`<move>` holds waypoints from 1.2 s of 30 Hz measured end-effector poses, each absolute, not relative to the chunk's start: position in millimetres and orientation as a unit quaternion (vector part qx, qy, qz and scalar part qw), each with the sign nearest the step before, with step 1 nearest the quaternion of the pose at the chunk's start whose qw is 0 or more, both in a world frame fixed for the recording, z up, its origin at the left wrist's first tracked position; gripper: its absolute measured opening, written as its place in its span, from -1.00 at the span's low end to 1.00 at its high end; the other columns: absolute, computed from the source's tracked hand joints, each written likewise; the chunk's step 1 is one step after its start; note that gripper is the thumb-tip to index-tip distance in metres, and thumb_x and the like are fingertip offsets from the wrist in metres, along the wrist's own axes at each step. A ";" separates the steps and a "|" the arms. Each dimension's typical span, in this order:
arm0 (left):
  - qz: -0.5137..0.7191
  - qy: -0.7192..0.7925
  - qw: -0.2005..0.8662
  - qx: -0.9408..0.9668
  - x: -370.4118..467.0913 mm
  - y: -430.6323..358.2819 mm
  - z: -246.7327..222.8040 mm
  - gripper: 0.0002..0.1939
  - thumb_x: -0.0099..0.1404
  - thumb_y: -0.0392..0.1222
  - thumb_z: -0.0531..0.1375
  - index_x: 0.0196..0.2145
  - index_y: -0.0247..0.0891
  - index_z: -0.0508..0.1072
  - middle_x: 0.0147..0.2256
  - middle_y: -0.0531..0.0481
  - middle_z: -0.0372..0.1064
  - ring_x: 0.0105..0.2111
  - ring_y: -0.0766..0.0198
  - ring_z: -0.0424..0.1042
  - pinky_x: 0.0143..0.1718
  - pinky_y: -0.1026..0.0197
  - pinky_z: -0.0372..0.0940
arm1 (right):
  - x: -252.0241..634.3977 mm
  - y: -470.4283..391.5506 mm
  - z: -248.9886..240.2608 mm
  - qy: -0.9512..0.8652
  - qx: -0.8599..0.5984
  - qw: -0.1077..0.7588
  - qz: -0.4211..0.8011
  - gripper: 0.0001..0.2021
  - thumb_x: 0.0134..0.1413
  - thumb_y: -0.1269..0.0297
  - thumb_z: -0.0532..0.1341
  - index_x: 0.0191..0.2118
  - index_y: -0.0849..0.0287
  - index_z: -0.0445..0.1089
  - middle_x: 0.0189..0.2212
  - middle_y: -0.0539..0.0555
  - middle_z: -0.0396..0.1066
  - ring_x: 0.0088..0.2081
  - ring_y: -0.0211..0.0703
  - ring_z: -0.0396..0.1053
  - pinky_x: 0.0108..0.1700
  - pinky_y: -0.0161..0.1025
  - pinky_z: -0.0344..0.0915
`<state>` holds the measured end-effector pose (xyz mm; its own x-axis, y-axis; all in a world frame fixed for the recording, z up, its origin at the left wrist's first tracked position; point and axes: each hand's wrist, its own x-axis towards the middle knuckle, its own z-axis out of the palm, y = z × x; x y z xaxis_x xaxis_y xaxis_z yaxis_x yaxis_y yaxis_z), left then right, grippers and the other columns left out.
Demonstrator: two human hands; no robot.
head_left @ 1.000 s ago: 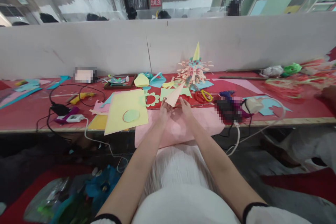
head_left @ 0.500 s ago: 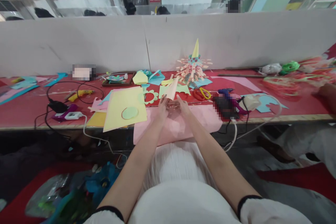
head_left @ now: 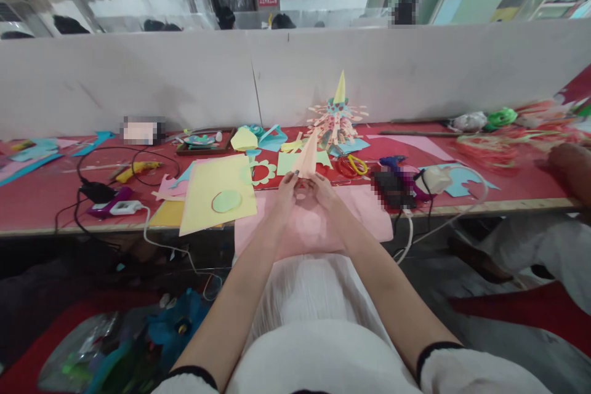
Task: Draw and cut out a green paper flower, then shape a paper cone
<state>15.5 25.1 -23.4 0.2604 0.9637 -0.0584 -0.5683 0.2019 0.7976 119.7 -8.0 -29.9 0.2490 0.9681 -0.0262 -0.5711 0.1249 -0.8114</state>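
Observation:
A pale pink paper cone (head_left: 309, 157) points up and away from me, with both hands at its wide lower end. My left hand (head_left: 288, 188) is closed on its left side. On the other side my right hand (head_left: 322, 189) grips the cone's edge. Under my wrists lies a large pink sheet (head_left: 360, 215) at the table's front edge. Just behind the cone are a light green cut sheet (head_left: 287, 162) and a paper figure (head_left: 339, 120) with a yellow pointed top. Yellow-handled scissors (head_left: 357, 165) rest right of the cone.
A yellow sheet (head_left: 198, 197) bearing a green disc (head_left: 226, 201) lies left. Further left are a yellow glue gun (head_left: 138, 170), cables and a purple power strip (head_left: 113, 204). Chargers (head_left: 436, 178) with white cable lie right. Another person's hand (head_left: 566, 160) rests at far right.
The paper cone has turned and now shows a wider side, pointing further right. My fingers have closed in around its base. The camera view has shifted slightly.

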 end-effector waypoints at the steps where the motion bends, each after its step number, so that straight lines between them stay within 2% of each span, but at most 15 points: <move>1: 0.536 0.292 0.718 0.336 15.5 25.2 -23.6 -0.76 -0.02 -0.20 0.34 -0.45 -0.23 0.34 -0.51 0.15 0.32 -0.49 0.42 0.39 -0.29 0.28 0.29 | 120.8 -7.5 -31.2 -0.266 -0.365 0.701 0.552 -0.71 -0.29 0.17 0.42 -0.49 0.14 0.32 -0.56 -0.08 0.44 -0.50 -0.30 0.41 -0.47 -0.37 0.31; 4: 0.531 0.297 0.721 0.331 15.2 25.0 -24.0 -0.77 -0.02 -0.25 0.34 -0.43 -0.24 0.36 -0.50 0.14 0.34 -0.47 0.41 0.40 -0.23 0.27 0.29 | 123.4 -6.3 -33.5 -0.264 -0.356 0.704 0.556 -0.69 -0.33 0.17 0.44 -0.48 0.15 0.34 -0.57 -0.09 0.42 -0.54 -0.33 0.38 -0.50 -0.38 0.29; 11: 0.506 0.284 0.733 0.355 16.9 23.3 -21.7 -0.79 -0.05 -0.34 0.33 -0.42 -0.25 0.41 -0.48 0.11 0.41 -0.50 0.42 0.38 -0.32 0.30 0.26 | 125.1 -3.9 -33.6 -0.245 -0.381 0.713 0.536 -0.73 -0.29 0.21 0.44 -0.47 0.15 0.37 -0.59 -0.09 0.41 -0.54 -0.33 0.37 -0.40 -0.35 0.35; 23: 0.501 0.271 0.730 0.378 16.3 20.8 -21.0 -0.77 -0.07 -0.35 0.34 -0.49 -0.24 0.33 -0.53 0.16 0.33 -0.53 0.44 0.35 -0.36 0.32 0.25 | 125.4 -1.0 -36.9 -0.257 -0.404 0.716 0.508 -0.74 -0.25 0.19 0.42 -0.50 0.13 0.32 -0.61 -0.08 0.41 -0.49 -0.26 0.43 -0.42 -0.32 0.35; 28: 0.487 0.269 0.734 0.389 16.3 20.9 -22.0 -0.79 -0.03 -0.24 0.35 -0.48 -0.23 0.37 -0.54 0.12 0.35 -0.54 0.38 0.37 -0.36 0.25 0.29 | 124.3 -2.4 -35.0 -0.252 -0.400 0.721 0.507 -0.70 -0.31 0.17 0.43 -0.51 0.14 0.31 -0.65 -0.11 0.36 -0.57 -0.32 0.36 -0.45 -0.34 0.33; 32: 0.514 0.275 0.725 0.367 18.2 22.4 -26.3 -0.85 0.03 -0.15 0.33 -0.47 -0.21 0.44 -0.51 0.03 0.42 -0.45 0.29 0.43 -0.24 0.18 0.31 | 122.3 -3.3 -33.8 -0.225 -0.393 0.739 0.498 -0.65 -0.42 0.15 0.45 -0.53 0.13 0.28 -0.67 -0.15 0.32 -0.63 -0.35 0.27 -0.51 -0.34 0.29; 36: 0.510 0.295 0.711 0.383 19.5 23.0 -26.5 -0.79 -0.03 -0.12 0.36 -0.48 -0.24 0.44 -0.50 0.03 0.43 -0.44 0.27 0.44 -0.21 0.16 0.31 | 120.4 -5.7 -31.6 -0.224 -0.387 0.745 0.495 -0.64 -0.40 0.17 0.45 -0.47 0.13 0.29 -0.59 -0.13 0.39 -0.54 -0.29 0.36 -0.42 -0.28 0.36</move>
<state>19.5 23.0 -26.5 0.3054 0.9518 -0.0297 -0.4996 0.1867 0.8459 120.4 -5.7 -31.6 0.4088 0.9113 -0.0499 -0.5645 0.2095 -0.7984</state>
